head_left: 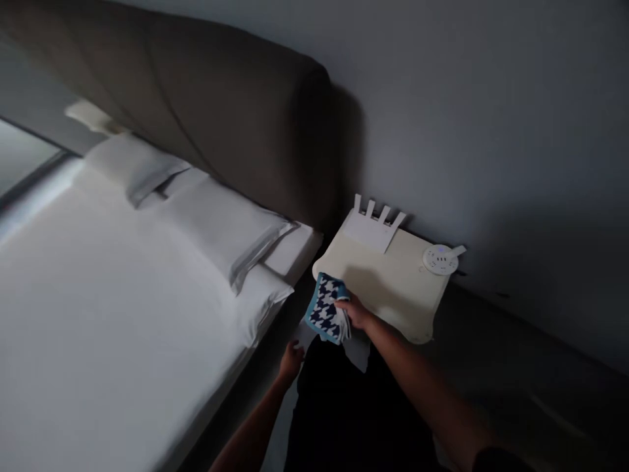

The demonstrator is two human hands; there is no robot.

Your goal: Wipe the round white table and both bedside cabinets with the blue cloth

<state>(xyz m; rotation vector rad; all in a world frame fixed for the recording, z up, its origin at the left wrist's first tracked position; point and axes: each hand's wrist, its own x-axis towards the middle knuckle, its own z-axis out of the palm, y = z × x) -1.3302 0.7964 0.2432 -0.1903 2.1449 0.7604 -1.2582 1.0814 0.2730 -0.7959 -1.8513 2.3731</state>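
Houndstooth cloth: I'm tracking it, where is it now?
In the head view, just below centre, the houndstooth cloth is in the right hand, by the nightstand.

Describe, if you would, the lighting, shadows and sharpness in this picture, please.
Head view: dim overall, with the trousers nearly black; head view: shadows darken the wall beside the headboard and part of the table; head view: the pillows look soft-edged, while the cloth shows its pattern clearly.
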